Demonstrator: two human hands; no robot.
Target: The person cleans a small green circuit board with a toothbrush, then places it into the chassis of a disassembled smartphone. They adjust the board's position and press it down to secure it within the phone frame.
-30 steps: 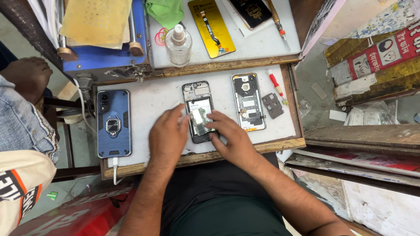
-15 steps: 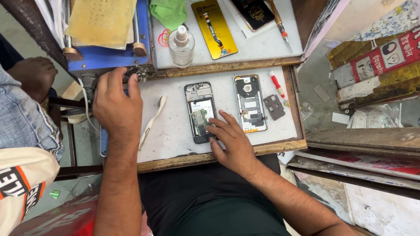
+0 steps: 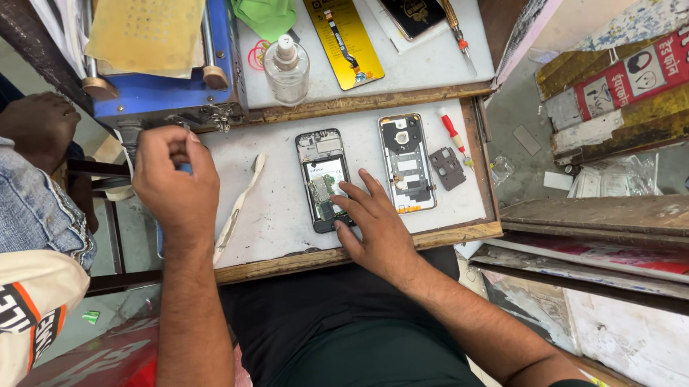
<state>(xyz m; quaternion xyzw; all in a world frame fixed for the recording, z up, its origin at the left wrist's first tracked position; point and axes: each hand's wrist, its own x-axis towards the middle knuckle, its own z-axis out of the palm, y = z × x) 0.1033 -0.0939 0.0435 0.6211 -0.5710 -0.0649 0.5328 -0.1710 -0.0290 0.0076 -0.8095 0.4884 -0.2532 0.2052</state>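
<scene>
**Opened phone on the table, one hand steadying it, the other up by the blue machine**

So the right hand (image 3: 374,227) lies flat with fingers spread wide, fingertips resting on the lower end of the opened phone (image 3: 324,179), which lies face-down near the middle of the white table (image 3: 278,221) with its insides showing. Just to the right of it lies the removed back cover (image 3: 406,162), then a small dark camera plate (image 3: 446,168) and a red-handled screwdriver (image 3: 453,133) beside that.

The left hand (image 3: 175,180) is curled into a loose pinch at the table's left end, right under the blue machine (image 3: 163,97). Can't tell if there's anything between the fingers, too small to make out. A bit of blue peeks out beneath that hand, mostly covered, so I can't say what it is. A pale plastic pry tool (image 3: 238,208) lies just right of the wrist.

On the upper shelf: a clear bottle (image 3: 286,68), a yellow parts card (image 3: 343,34), a green cloth (image 3: 265,7) and a dark phone (image 3: 408,2) cut off by the top edge. Another person's hand (image 3: 38,128) and jeans show at the far left, partly out of frame.

Versus a second ago: both hands were on the opened phone then, and a blue-cased phone lay in plain view at the left. Now the left hand has moved over that spot, while the right stays on the phone.
</scene>
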